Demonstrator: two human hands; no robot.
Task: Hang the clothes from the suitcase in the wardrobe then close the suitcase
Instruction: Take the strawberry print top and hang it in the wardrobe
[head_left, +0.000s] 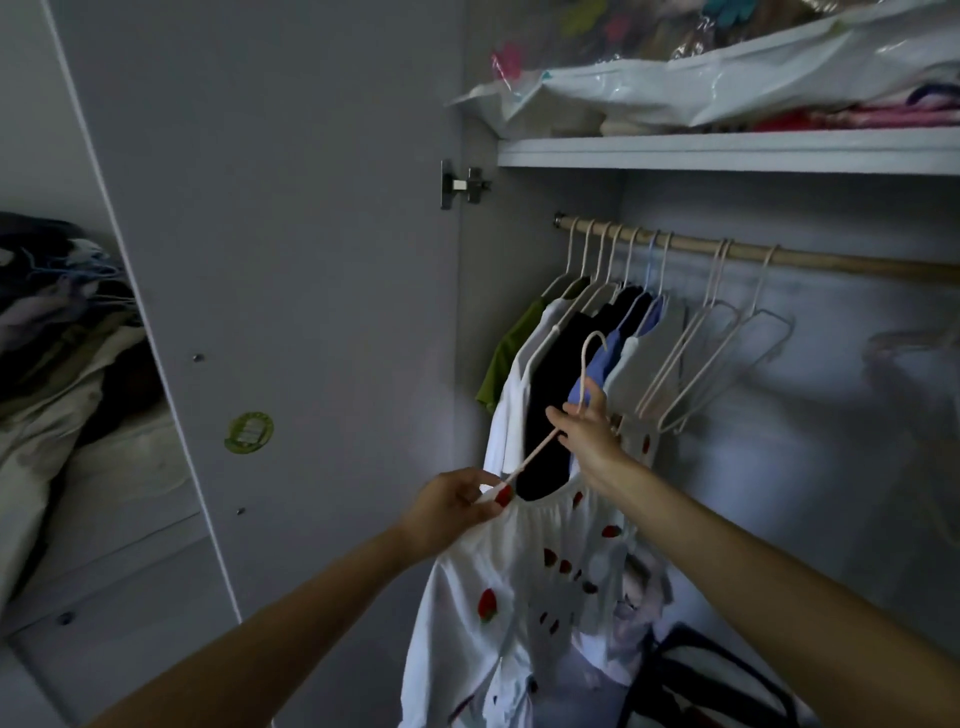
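- Two bare forearms, no sleeves anywhere along their visible length, both below the wooden wardrobe rail (779, 257).
- Left hand (449, 512) bare: no ring, watch or bracelet visible.
- Right hand (589, 434) bare too, wrist unadorned.
- Fingernails too small and dim to tell polish.

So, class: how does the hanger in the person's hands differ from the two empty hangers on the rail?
The held hanger is off the rail, its hook free; the empty hangers hook over it. The held one carries a white strawberry top; the two are bare. The right hand and left hand grip it; nothing touches the others. All look pale and thin.
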